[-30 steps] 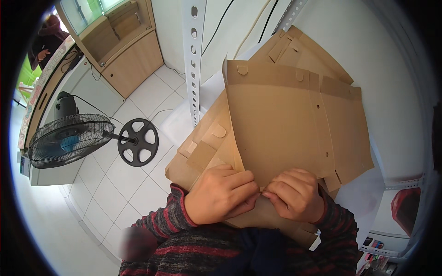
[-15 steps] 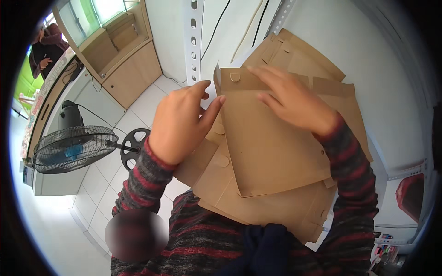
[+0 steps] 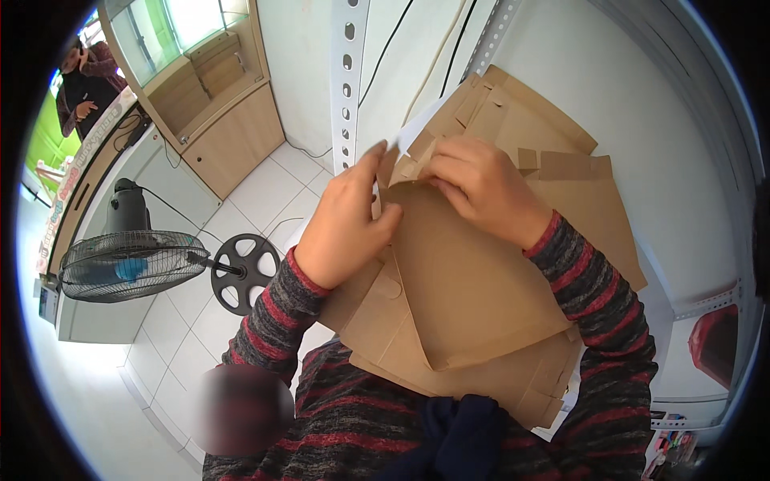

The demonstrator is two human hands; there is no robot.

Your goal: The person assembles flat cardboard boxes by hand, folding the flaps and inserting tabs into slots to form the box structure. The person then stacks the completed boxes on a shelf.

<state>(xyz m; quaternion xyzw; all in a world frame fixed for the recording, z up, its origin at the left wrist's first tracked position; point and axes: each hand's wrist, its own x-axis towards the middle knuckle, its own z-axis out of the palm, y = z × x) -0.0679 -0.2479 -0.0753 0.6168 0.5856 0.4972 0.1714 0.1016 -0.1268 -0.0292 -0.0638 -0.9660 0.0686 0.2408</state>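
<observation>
A brown cardboard box blank [image 3: 473, 280], partly folded up, lies over my lap on top of other flat cardboard pieces. My left hand [image 3: 349, 224] is at its far left corner, thumb on the side edge and fingers behind the small upright corner flap [image 3: 388, 170]. My right hand [image 3: 481, 188] pinches the far edge flap with bent fingers and thumb, just right of that corner. Both hands hide parts of the fold. Beneath, a flattened cardboard sheet [image 3: 381, 321] with a rounded tab sticks out to the left and toward me.
More folded cardboard [image 3: 525, 116] leans at the far side by a white perforated metal post [image 3: 346, 88]. On the left stand a black fan [image 3: 132, 264] and a wooden glass-fronted cabinet [image 3: 233, 140]. A person [image 3: 88, 92] appears at the upper left. Something red [image 3: 714, 345] sits on a right-hand shelf.
Both hands have closed in on the box's far left corner. The right hand has taken hold of the far flap and folded it inward. The box has shifted slightly toward me.
</observation>
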